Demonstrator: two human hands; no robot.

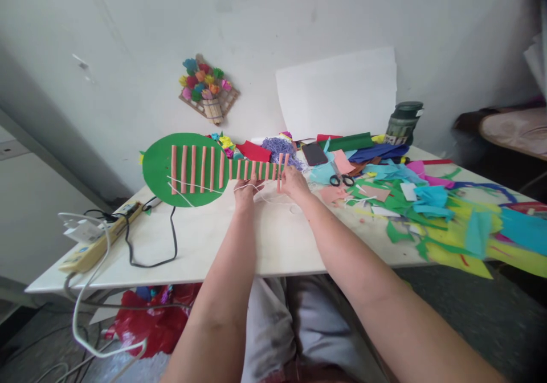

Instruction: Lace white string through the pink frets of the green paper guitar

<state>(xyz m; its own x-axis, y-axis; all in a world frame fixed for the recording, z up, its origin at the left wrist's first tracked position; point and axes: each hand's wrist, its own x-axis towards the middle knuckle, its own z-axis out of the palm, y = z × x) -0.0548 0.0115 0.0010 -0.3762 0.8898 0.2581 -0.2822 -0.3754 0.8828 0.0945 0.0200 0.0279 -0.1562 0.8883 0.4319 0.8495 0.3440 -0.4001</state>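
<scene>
A green paper cutout (159, 169), oval with a narrow strip running right from it, is held up above the table. Pink paper rolls (192, 169) stand in a row across the oval and the strip. My left hand (246, 192) is closed on the lower edge of the strip, with a white string (261, 187) looping about its fingers. At the strip's right end, the fingers of my right hand (294, 182) are pinched beside two pink rolls that stick out there. The exact grip of these fingertips is partly hidden. White strings also cross the lower oval.
Scissors (342, 180), a phone (314, 154) and heaps of coloured paper scraps (431, 203) lie on the right of the table. A dark green bottle (403, 122) stands behind them. On the left are a power strip (102, 237) and cables. Paper flowers (205, 81) hang on the wall.
</scene>
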